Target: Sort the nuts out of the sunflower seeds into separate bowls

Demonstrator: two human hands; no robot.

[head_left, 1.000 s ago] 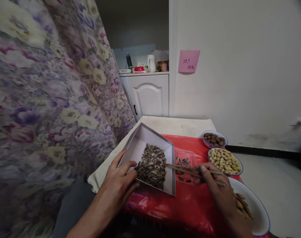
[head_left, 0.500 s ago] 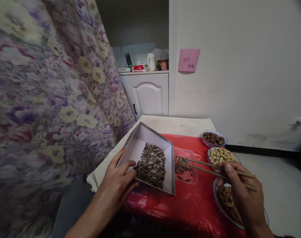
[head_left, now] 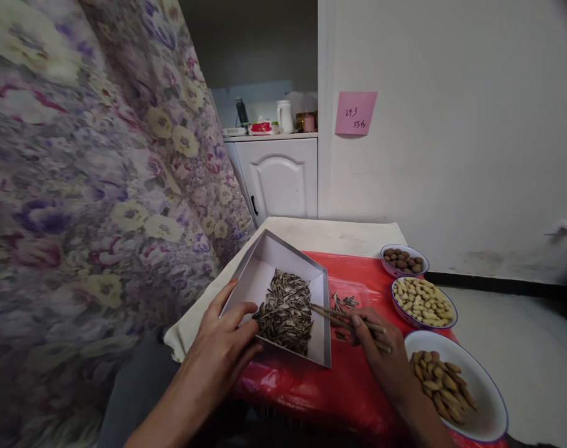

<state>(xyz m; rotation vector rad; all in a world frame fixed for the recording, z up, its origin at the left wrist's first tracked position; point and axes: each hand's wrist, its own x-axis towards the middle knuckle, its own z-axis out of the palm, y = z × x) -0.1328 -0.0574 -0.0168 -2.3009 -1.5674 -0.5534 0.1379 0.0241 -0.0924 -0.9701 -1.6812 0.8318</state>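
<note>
A white cardboard box (head_left: pixel 267 261) holding a heap of striped sunflower seeds (head_left: pixel 286 310) stands tilted on a table covered with red plastic (head_left: pixel 358 379). My left hand (head_left: pixel 221 345) grips the box's near left edge, fingers curled over the rim. My right hand (head_left: pixel 379 354) is closed on a pair of wooden chopsticks (head_left: pixel 344 316), whose tips reach over the box's right wall into the seeds. A few loose seeds (head_left: pixel 345 303) lie on the red plastic right of the box.
Three blue-rimmed bowls stand at the right: brown nuts (head_left: pixel 403 260) farthest, peanuts (head_left: pixel 423 302) in the middle, larger nuts (head_left: pixel 439 379) nearest. A floral curtain (head_left: pixel 78 186) hangs at the left. Behind are a white cabinet (head_left: pixel 278 177) and a pink note (head_left: pixel 355 113) on the wall.
My right hand, which had swung the chopsticks out over the loose seeds, has come back left, and the tips are in the box again. My left hand and the box stayed put.
</note>
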